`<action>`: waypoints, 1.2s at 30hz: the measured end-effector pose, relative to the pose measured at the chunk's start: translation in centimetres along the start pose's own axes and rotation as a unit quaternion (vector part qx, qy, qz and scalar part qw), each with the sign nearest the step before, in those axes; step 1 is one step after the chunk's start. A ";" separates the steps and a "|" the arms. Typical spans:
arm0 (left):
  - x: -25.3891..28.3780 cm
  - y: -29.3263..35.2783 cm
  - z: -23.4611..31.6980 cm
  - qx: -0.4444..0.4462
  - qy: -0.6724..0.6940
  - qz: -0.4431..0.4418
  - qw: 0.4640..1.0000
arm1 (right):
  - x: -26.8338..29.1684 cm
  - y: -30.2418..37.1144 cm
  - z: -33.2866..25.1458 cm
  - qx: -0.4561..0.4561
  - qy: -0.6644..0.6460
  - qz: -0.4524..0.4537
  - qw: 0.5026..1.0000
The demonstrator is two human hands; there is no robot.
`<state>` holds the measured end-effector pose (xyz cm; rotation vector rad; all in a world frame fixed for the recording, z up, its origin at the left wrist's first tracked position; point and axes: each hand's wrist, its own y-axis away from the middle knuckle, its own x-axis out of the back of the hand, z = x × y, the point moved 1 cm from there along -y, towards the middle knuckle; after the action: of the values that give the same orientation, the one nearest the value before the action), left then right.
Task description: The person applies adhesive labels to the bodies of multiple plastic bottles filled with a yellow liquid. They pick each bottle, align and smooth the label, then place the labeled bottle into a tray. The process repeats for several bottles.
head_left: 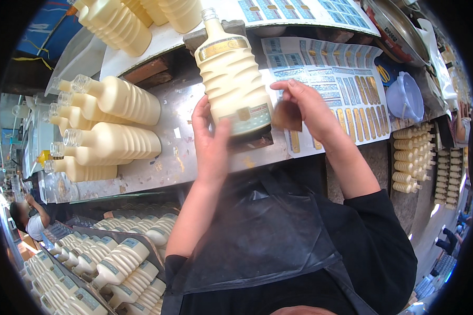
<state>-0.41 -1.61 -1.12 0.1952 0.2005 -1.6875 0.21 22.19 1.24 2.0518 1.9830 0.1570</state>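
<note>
A cream bottle (231,79) with a ridged body and clear glass neck is in front of me. It has a gold label band near the shoulder and a pale green label (249,119) low on its front. My left hand (211,142) grips its lower left side, fingers along the edge and the thumb, blurred by motion, over the label. Just right of the bottle, my right hand (312,113) is closed with the index finger stretched toward it. Held in it is a small brown flat piece (288,116), blurred, its kind unclear. A grey block (192,39) sits behind the bottle's neck.
Several unlabelled bottles (121,100) lie on the metal table (178,152) at left; more stand at the back. Label sheets (333,79) spread at right, beside a pale bucket (404,97). Crates of labelled bottles (123,260) fill the lower left. A person (34,220) is far left.
</note>
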 end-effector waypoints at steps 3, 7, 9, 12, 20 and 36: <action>0.0 -0.2 -0.2 -0.001 -0.022 0.002 1.000 | -2.1 1.5 -2.8 0.073 0.004 0.044 0.996; 0.0 -0.2 -0.3 -0.002 -0.029 0.001 1.000 | -4.9 3.4 -3.8 0.299 0.331 0.054 0.894; 0.1 -0.1 -0.4 -0.005 -0.044 0.005 0.999 | -5.5 3.3 -3.4 0.390 0.382 0.131 0.827; 0.2 0.0 -0.4 -0.002 -0.033 0.019 0.999 | -5.2 3.6 -2.6 0.530 0.429 0.137 0.719; 1.3 0.3 -2.2 -0.044 -0.059 0.007 0.997 | -5.0 4.9 -1.6 0.271 0.302 0.168 0.898; 1.8 0.4 -2.4 -0.039 -0.058 0.010 0.998 | -0.5 1.4 0.3 -0.045 -0.071 -0.007 0.996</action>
<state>-0.22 -2.77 -3.87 0.0409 0.1764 -1.6616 1.65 21.63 1.39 1.9374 1.8695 0.0939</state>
